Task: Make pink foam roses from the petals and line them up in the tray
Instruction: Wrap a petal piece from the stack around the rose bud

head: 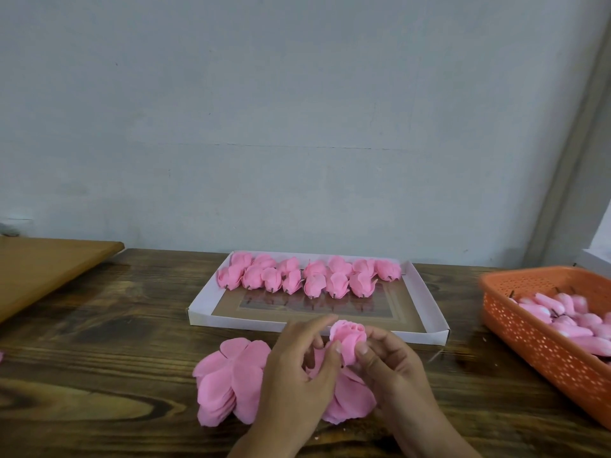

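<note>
Tan board [39, 269] far left, cut off by frame edge. Loose pink petals [228, 385] on wooden table [99, 342], partly hidden under hands. Left hand [297, 368] and right hand [386, 361] both pinch half-made rose [348, 338] above petals. Behind: white tray [426, 312], finished roses [307, 276] in two rows at far end. Right: orange basket [529, 328] of pink buds [562, 315], cropped, details blurry.

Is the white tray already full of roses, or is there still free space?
Partly full. Finished roses fill only the far part of the white tray; its near part shows bare bottom.
</note>
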Tool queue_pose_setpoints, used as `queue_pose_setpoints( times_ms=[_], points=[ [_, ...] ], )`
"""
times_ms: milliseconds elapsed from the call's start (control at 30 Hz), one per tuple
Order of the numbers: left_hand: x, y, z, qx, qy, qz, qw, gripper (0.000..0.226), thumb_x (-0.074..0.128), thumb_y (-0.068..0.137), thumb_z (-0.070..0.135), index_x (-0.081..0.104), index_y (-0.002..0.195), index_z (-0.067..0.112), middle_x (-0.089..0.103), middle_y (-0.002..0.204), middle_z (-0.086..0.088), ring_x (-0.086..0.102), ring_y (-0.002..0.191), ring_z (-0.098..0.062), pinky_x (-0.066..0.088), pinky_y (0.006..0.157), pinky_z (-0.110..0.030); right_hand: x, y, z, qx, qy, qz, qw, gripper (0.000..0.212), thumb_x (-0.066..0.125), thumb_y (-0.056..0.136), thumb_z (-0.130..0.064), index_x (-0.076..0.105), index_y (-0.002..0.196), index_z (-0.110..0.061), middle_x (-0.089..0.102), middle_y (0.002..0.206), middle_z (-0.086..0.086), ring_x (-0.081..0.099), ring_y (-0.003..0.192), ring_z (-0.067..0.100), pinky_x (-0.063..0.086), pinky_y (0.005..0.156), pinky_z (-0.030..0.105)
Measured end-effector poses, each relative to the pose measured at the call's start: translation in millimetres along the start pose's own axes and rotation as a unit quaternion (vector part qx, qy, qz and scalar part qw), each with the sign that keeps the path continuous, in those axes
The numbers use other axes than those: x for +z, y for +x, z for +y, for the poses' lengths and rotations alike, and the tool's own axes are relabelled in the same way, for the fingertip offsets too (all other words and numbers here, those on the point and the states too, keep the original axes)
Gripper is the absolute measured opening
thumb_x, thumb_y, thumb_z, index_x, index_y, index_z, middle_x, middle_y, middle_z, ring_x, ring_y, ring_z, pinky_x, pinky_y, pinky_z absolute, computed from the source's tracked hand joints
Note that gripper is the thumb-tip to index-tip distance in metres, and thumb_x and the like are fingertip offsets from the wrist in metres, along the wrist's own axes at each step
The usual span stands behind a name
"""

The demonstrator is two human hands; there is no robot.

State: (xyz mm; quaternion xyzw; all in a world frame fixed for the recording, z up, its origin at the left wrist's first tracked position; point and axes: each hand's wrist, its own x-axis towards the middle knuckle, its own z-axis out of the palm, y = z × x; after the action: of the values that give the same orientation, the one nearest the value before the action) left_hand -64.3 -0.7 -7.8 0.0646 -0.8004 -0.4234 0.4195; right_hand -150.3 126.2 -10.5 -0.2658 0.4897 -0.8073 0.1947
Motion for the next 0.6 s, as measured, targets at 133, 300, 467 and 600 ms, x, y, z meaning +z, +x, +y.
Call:
queue_pose_setpoints(
  times_ms=[133,300,467,600],
  points=[
    [-0.9,1.2,4.6,0.007,-0.002,-0.013,1.000,0.030,0.063,0.084,0.050,0.069,0.113,0.052,0.050,0.109,0.024,0.063,0.101,-0.006,0.054,0.078,-0.016,1.2,-1.2,-2.3,-0.010,-0.012,-0.013,1.000,0.028,0.077,0.079,-0.024,0.074,0.103,-0.011,0.074,0.105,0.024,0.073,0.096,0.034,0.058,0.079,0.033],
    [0.1,0.3,3.4,0.015,0.002,-0.017,1.000,0.030,0.065,0.082,0.053,0.068,0.112,0.051,0.046,0.117,0.027,0.060,0.114,-0.008,0.057,0.081,-0.025,0.2,-1.0,-1.0,-0.028,-0.022,-0.015,0.999,0.017,0.069,0.084,-0.010,0.075,0.099,-0.014,0.074,0.104,0.022,0.074,0.094,0.030,0.058,0.077,0.029],
    [1.0,1.3,2.8,-0.010,-0.005,-0.014,1.000,0.027,0.068,0.076,0.059,0.067,0.101,0.050,0.045,0.119,0.030,0.061,0.112,-0.008,0.057,0.081,-0.031,-0.7,0.4,-0.3,-0.033,-0.015,-0.018,0.999,0.024,0.066,0.082,-0.005,0.069,0.105,0.002,0.074,0.109,0.021,0.072,0.100,0.034,0.058,0.077,0.030],
    [0.5,1.7,2.2,-0.022,-0.003,-0.029,0.999,0.026,0.069,0.075,0.060,0.066,0.099,0.049,0.044,0.115,0.030,0.059,0.109,-0.004,0.054,0.080,-0.025,-0.4,-0.3,-1.6,-0.038,-0.019,-0.021,0.999,0.029,0.067,0.080,-0.005,0.065,0.106,0.007,0.074,0.103,0.024,0.073,0.097,0.034,0.058,0.076,0.030]
  ],
)
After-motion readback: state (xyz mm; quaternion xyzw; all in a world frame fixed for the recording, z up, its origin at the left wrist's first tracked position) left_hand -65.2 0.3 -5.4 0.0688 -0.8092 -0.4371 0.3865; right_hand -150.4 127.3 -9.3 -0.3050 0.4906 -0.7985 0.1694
